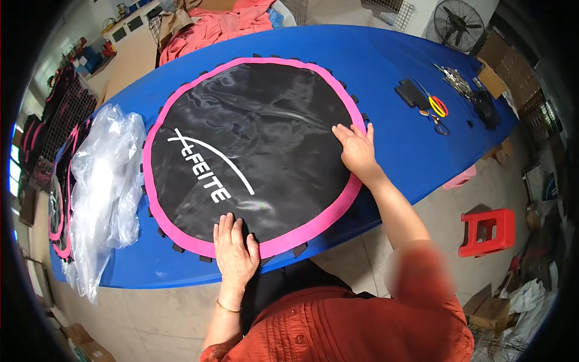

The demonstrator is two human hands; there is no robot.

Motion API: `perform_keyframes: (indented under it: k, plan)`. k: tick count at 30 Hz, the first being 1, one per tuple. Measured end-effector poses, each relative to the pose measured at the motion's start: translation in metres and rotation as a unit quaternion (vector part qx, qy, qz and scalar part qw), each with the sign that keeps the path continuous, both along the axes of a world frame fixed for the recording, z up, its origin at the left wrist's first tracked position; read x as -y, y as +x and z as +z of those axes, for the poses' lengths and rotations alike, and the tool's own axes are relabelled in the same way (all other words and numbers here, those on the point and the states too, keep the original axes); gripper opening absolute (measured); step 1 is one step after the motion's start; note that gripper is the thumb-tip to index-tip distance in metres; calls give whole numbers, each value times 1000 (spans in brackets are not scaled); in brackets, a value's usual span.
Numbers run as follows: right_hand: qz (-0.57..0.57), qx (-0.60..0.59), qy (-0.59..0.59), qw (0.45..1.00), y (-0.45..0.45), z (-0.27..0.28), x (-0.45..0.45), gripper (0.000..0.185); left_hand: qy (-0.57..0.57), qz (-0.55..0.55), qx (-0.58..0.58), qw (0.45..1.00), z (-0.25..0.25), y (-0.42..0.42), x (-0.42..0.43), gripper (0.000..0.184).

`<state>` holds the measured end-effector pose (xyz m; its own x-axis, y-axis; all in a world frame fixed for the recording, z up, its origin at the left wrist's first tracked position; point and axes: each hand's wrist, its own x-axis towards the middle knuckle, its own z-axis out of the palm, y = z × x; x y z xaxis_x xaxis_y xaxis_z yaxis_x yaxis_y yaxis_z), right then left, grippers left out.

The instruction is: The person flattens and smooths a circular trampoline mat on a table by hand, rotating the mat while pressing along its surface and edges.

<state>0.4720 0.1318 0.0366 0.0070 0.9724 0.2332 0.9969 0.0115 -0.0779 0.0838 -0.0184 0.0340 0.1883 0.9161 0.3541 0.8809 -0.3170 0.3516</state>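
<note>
A round black trampoline mat [283,151] with a pink border and white lettering lies flat on the blue-covered table [386,66]. Short black tabs stick out around its edge. My left hand [235,250] rests flat on the near edge of the mat, fingers stretched over the pink border onto the black fabric. On the right edge, my right hand [357,148] lies with its fingers spread across the border. Neither hand grips anything.
Clear plastic bags [105,187] are heaped at the table's left end. Scissors [435,104], a black case [412,94] and a pile of metal pieces [455,81] lie on the right. A red stool [487,232] stands on the floor; a fan [458,25] is behind.
</note>
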Motion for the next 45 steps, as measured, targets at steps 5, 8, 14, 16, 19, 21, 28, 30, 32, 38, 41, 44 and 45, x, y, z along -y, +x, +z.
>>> perform_keyframes:
  k: [5,8,14,16,19,21,28,30,32,38,41,44,45]
  plan:
    - [-46,43,11,998,9,0,15,69,5,-6,6,1000,1,2,0,46]
    - [-46,33,3,998,7,-3,4,69,3,-6,4,1000,0,1,-1,46]
    - [16,30,-2,999,-21,-3,-6,71,6,-7,14,1000,2,2,0,47]
    - [8,32,-4,999,-28,-2,-17,72,5,-1,15,1000,1,4,0,47]
    - [-3,24,24,999,-43,-4,-44,69,-1,-4,18,1000,2,4,1,48]
    - [16,34,6,999,-65,-4,-60,64,-2,-4,18,1000,4,4,1,48]
    - [144,53,-16,988,-149,1,-73,63,-8,-4,19,1000,5,4,1,50]
    - [174,56,-11,983,-160,1,-74,62,-13,-8,16,1000,5,5,1,50]
    - [162,43,0,986,-162,-4,-85,61,-9,-8,14,1000,4,5,0,50]
    - [153,33,17,988,-179,-3,-95,58,7,-11,18,1000,8,7,2,49]
    - [223,35,21,974,-200,-8,-80,59,-19,-8,14,1000,6,5,2,49]
    - [239,17,14,971,-199,-8,-82,60,5,-12,20,1000,9,8,1,49]
    - [217,27,20,976,-195,-10,-90,59,6,-13,19,1000,9,8,1,49]
